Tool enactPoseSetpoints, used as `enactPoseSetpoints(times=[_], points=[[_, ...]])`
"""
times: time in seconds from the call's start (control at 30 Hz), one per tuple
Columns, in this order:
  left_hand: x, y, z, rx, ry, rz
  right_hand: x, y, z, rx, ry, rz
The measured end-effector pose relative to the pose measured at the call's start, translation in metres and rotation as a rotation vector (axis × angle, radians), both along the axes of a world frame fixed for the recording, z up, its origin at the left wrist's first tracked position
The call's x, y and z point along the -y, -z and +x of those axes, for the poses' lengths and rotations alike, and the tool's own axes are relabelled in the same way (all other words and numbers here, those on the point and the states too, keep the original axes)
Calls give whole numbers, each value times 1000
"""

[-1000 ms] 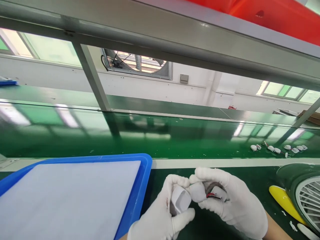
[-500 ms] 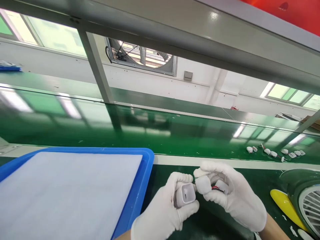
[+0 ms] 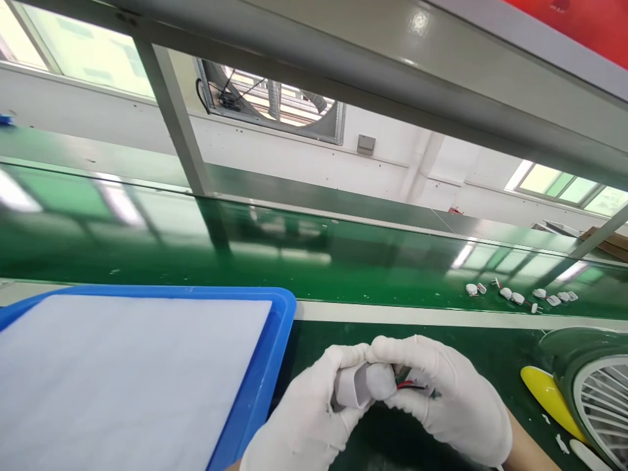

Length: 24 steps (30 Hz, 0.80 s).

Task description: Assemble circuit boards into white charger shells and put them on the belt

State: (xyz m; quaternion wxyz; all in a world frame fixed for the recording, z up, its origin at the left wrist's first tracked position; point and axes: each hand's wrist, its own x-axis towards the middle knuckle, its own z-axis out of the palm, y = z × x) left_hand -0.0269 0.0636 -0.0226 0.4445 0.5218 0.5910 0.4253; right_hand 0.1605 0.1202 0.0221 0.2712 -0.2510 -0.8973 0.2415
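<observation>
My left hand (image 3: pixel 314 405), in a white glove, is closed around a white plastic housing (image 3: pixel 352 386) shaped like a small open-ended box. Its opening faces right. My right hand (image 3: pixel 436 392), gloved too, grips a small white plastic part with wires: a rounded white cap (image 3: pixel 381 381) at its left end meets the housing's mouth. Red and black wires (image 3: pixel 411 384) run from the cap into my right palm, where a second white piece is partly covered by the fingers. Whether the cap sits inside the housing or only touches its rim, I cannot tell.
A blue tray (image 3: pixel 282 327) lined with a white sheet (image 3: pixel 132 379) lies at left. Several small white wired parts (image 3: pixel 517 297) rest on the green conveyor belt (image 3: pixel 353 268). At right stand a green fan (image 3: pixel 601 392) and a yellow piece (image 3: pixel 549 399). A metal beam (image 3: pixel 343 59) crosses overhead.
My hands have come together. The housing has turned its opening to the right, and the white cap has moved from beside it to its mouth. The view has shifted slightly.
</observation>
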Motion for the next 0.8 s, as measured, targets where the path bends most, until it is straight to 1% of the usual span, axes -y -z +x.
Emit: enactPoseSetpoints(times=[0.17, 0.23, 0.4, 0.53, 0.63, 0.73, 0.8], points=[[3, -4, 2, -50, -9, -19, 1, -4, -3, 66, -75, -36], [4, -4, 2, -97, -7, -19, 0, -4, -4, 89, -69, -42], [4, -1, 2, -210, 9, 50, 1, -8, -9, 150, -102, -65], [2, -4, 2, -200, 37, 89, 3, -12, -11, 239, -62, -77], [2, -6, 2, -221, 41, 120, 3, -10, -11, 268, -29, -73], [2, -2, 2, -285, 19, 103, 2, -7, -11, 252, -50, -81], [1, 3, 1, -283, 12, 80, 2, -8, -12, 217, -76, -89]])
